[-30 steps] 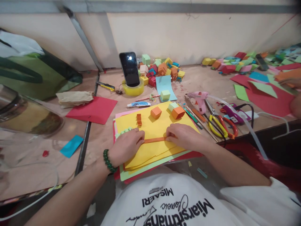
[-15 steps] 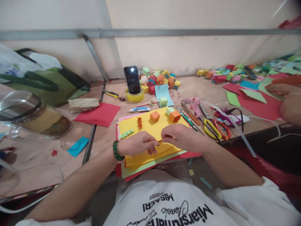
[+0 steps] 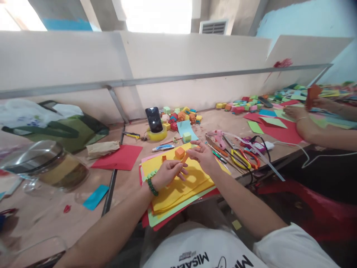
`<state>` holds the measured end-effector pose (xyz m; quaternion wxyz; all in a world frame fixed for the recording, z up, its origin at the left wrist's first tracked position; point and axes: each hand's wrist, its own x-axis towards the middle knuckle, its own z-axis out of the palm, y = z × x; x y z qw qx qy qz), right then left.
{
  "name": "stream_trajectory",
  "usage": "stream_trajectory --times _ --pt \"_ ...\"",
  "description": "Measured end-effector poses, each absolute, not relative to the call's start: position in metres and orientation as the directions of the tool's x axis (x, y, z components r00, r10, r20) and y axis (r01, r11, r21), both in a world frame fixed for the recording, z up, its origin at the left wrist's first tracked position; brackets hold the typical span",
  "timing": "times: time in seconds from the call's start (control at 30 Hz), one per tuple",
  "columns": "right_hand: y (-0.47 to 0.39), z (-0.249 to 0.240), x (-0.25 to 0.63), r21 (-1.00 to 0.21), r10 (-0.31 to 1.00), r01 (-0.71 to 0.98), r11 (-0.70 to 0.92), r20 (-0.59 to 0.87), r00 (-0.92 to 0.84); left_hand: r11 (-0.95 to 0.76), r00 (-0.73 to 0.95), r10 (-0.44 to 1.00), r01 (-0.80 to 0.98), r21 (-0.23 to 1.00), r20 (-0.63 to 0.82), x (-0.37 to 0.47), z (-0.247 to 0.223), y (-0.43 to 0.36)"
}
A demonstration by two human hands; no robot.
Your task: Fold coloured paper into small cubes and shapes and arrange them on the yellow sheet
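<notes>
Orange paper strip: up off the stack, short span showing btwn the two sets of fingertips, tilted, upper end toward R fingers. L hand: thumb + index pinched tight on strip's lower end, no gap seen; other fingers loose, spread a bit, w/ nothing in them. R hand: thumb + fingertips closed on upper end, rest half curled; exact grip partly hidden.

Under both hands: yellow sheets, top of a stack of coloured paper. Just beyond L fingers: orange cube, near strip; whether strip touches it, can't tell. Small folded orange pc also just past L hand, to its L. Green folded strip by L wrist, next to green bead bracelet.

Farther out from fingers: pale green cube on light blue paper, then cube pile behind. Glue tube beyond L fingers; phone leaning in yellow tape roll past that. R of R fingers: pink glue gun, yellow-handled scissors. Well L of L fingers: red sheet. Far R, well apart: co-worker's hand.
</notes>
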<state>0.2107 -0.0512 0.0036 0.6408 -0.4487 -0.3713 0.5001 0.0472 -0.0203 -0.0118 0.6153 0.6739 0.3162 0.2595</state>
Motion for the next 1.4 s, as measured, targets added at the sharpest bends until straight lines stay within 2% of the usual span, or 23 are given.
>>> stream_trajectory --times 0.13,0.37,0.5,1.0,1.1,1.27,1.4 --pt "-0.050 -0.012 0.202 -0.962 0.984 -0.250 0.110 0.069 0.164 -0.056 0.668 0.744 0.093 0.994 -0.021 0.049 -0.016 -0.024" --pt "-0.047 -0.026 0.206 -0.934 0.941 -0.279 0.225 0.134 0.310 0.079 0.776 0.611 0.135 0.988 -0.155 0.038 -0.005 -0.024" --pt "-0.045 -0.029 0.211 -0.913 0.910 -0.321 0.253 0.112 0.399 0.120 0.802 0.574 0.118 0.986 -0.165 0.036 -0.009 -0.021" --pt "-0.041 -0.024 0.222 -0.850 0.860 -0.408 0.332 0.096 0.501 0.156 0.874 0.457 0.105 0.982 -0.166 0.030 -0.017 -0.008" --pt "-0.042 -0.023 0.220 -0.877 0.873 -0.354 0.325 0.134 0.469 0.173 0.870 0.456 0.121 0.978 -0.188 0.029 -0.018 -0.007" --pt "-0.045 -0.026 0.212 -0.921 0.900 -0.159 0.357 0.294 0.321 0.207 0.829 0.538 0.046 0.977 -0.153 0.033 -0.020 -0.011" --pt "-0.044 -0.028 0.208 -0.942 0.945 -0.168 0.290 0.255 0.202 0.143 0.783 0.611 0.036 0.989 -0.117 0.038 -0.020 -0.014"
